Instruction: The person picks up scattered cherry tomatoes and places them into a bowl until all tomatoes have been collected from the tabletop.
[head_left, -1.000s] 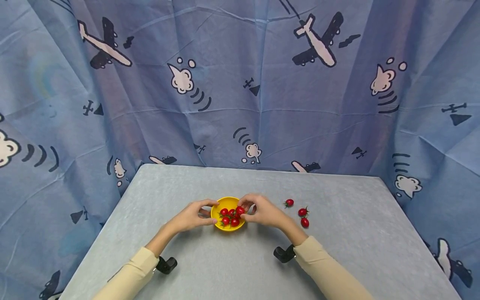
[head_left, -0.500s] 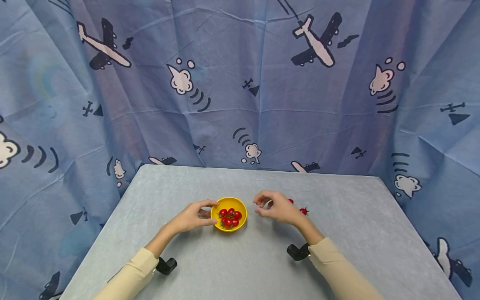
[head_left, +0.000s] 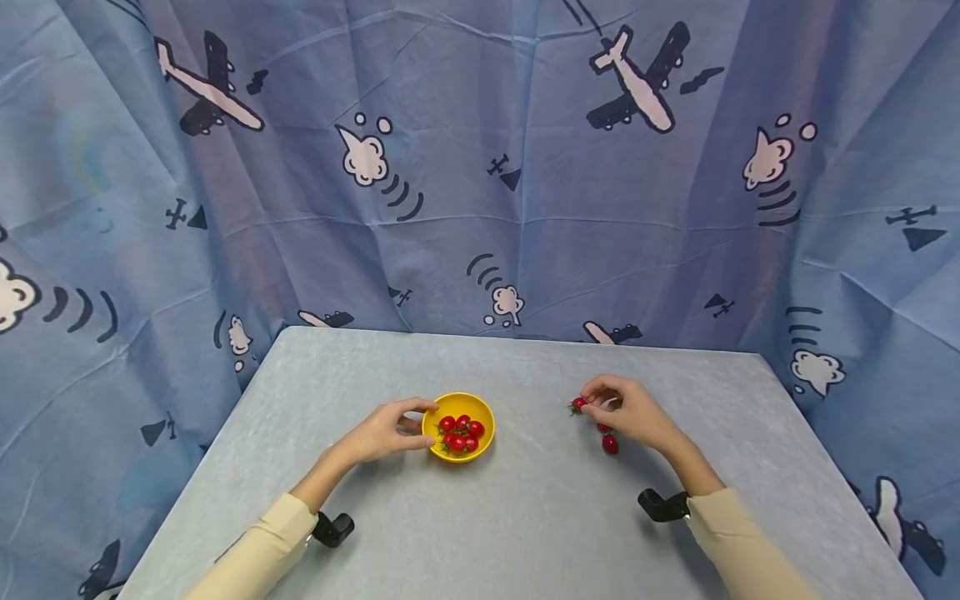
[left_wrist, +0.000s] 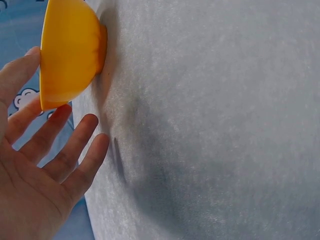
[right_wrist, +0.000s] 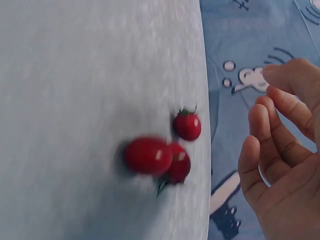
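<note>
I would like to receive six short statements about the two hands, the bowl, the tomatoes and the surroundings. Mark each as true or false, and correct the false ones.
1. The left hand touches the yellow bowl. True.
2. The bowl stands upside down. False: it stands upright, with red tomatoes inside.
3. Three loose tomatoes lie on the table outside the bowl. True.
4. The right hand is inside the bowl. False: the right hand is beside the loose tomatoes, apart from the bowl.
5. A blue curtain with printed airplanes hangs behind the table. True.
6. Both sleeves are black. False: the sleeves are cream-coloured.
</note>
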